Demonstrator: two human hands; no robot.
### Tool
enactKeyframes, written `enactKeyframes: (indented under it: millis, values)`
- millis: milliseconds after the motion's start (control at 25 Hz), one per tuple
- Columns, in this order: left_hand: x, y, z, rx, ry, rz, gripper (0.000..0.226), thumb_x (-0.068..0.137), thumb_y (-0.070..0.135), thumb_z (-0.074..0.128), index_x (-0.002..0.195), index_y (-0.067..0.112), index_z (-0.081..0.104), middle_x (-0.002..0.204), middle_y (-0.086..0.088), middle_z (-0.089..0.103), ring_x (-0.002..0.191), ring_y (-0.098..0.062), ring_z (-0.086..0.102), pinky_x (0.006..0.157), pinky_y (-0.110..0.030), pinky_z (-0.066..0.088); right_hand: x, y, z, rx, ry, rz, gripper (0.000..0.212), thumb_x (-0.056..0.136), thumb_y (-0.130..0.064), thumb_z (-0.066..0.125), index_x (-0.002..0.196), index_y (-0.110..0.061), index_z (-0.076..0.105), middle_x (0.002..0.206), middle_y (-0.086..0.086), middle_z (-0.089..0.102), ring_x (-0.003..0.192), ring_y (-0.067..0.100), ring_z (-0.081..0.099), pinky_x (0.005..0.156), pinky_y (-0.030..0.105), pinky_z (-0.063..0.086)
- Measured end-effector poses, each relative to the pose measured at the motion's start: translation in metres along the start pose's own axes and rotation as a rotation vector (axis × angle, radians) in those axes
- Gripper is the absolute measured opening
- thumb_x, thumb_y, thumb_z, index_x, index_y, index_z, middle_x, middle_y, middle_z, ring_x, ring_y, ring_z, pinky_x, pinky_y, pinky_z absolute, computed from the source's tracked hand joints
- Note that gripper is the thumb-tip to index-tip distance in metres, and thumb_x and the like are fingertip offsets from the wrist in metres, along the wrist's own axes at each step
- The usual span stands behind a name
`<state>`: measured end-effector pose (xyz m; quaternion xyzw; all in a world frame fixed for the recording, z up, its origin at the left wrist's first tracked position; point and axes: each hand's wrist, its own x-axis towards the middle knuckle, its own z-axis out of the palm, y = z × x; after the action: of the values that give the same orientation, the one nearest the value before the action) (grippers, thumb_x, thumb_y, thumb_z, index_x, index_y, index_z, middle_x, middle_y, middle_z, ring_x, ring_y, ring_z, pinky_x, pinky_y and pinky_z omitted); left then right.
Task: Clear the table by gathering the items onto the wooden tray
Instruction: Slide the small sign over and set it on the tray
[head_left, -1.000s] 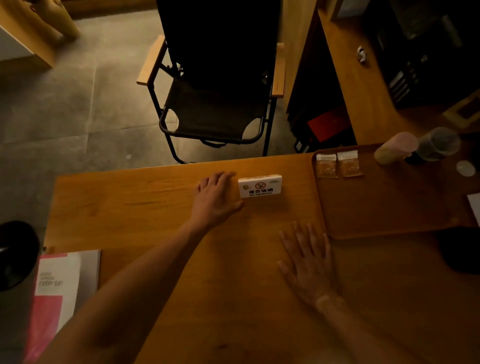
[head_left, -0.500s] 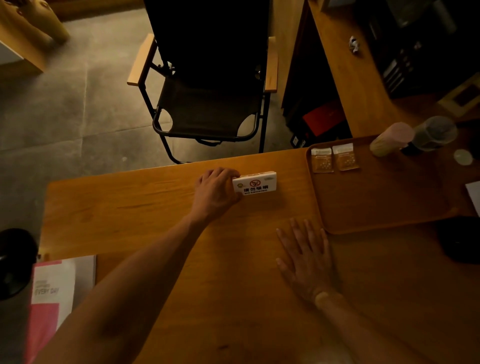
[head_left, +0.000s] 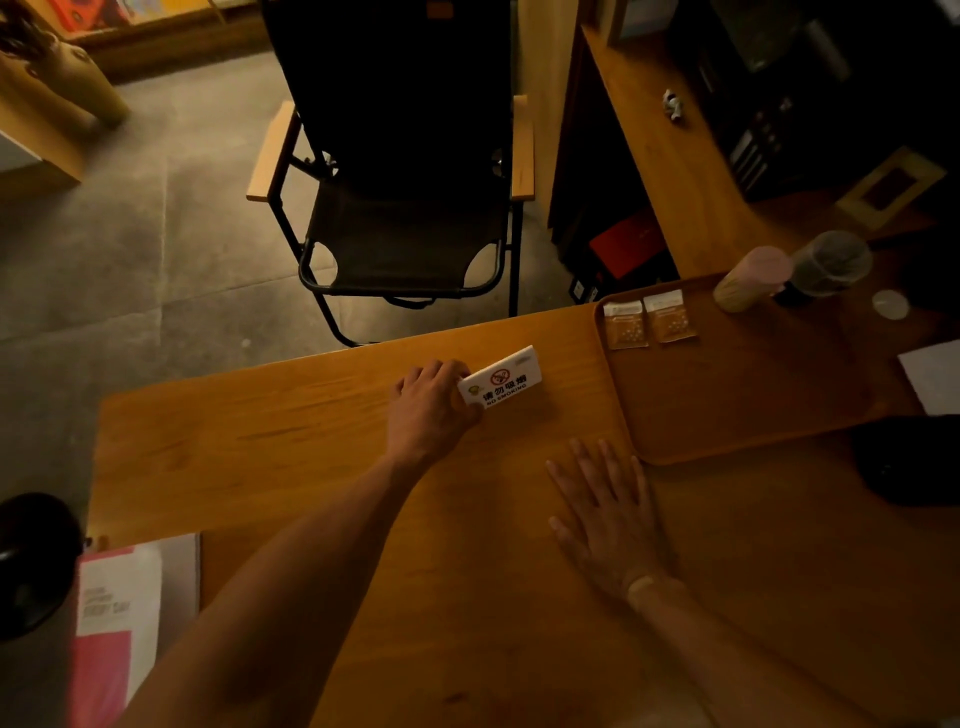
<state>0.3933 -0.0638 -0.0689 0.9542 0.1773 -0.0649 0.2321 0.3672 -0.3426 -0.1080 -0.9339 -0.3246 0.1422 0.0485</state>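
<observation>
A white "no smoking" sign (head_left: 503, 383) is tilted up off the wooden table (head_left: 291, 447), its right end raised. My left hand (head_left: 430, 410) grips its left end. My right hand (head_left: 609, 514) lies flat on the table, fingers spread, just left of the wooden tray's (head_left: 737, 410) near corner. On the tray's far side lie two small clear packets (head_left: 649, 322) side by side, and a pink-capped container (head_left: 750, 278) lies next to a clear cup (head_left: 831, 262).
A black folding chair (head_left: 400, 208) stands beyond the table's far edge. A pink and white booklet (head_left: 119, 618) lies at the table's left near corner beside a dark round object (head_left: 31, 561). White paper (head_left: 935, 374) and a dark object (head_left: 914, 457) sit right of the tray.
My left hand reached the sign, closed on its left end and tipped it up off the table. My right hand stayed flat in place.
</observation>
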Motion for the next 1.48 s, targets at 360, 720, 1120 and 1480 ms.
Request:
enactKeyframes:
  millis: [360,720,1120,1480]
  values:
    - [-0.027,0.024,0.006,-0.339,-0.078,-0.058,0.037,0.080,0.036,0.069,0.112,0.030,0.051,0.116,0.004,0.056,0.107,-0.017,0.051,0.089,-0.046,0.052,-0.033,0.021,0.005,0.013,-0.010,0.008,0.065,0.094,-0.059,0.028,0.154,-0.038,0.014,0.165,-0.002,0.009,0.151,0.026,0.006,0.116,0.056,0.012]
    - [-0.028,0.066,0.011,-0.381,-0.115,0.079,0.038,0.081,0.035,0.070,0.113,0.035,0.050,0.113,0.010,0.053,0.106,-0.012,0.053,0.080,-0.033,0.057,-0.081,0.060,0.008,0.056,-0.006,0.197,0.060,0.095,-0.062,0.021,0.152,-0.043,0.016,0.164,-0.005,0.012,0.150,0.027,0.013,0.116,0.058,0.011]
    - [-0.006,0.116,0.036,-0.309,-0.133,0.150,0.043,0.080,0.033,0.070,0.118,0.030,0.050,0.120,0.003,0.055,0.114,-0.018,0.049,0.090,-0.047,0.051,-0.085,0.084,0.002,0.109,0.059,0.762,0.071,0.090,-0.069,0.020,0.154,-0.037,0.016,0.164,0.003,0.012,0.150,0.030,0.007,0.117,0.062,0.002]
    - [0.007,0.150,0.058,-0.106,-0.080,0.297,0.049,0.079,0.045,0.066,0.123,0.027,0.053,0.126,0.001,0.057,0.120,-0.022,0.045,0.099,-0.048,0.040,-0.081,0.085,0.013,0.144,0.129,0.820,0.072,0.090,-0.070,0.020,0.153,-0.037,0.018,0.164,0.001,0.012,0.150,0.030,0.007,0.116,0.064,0.006]
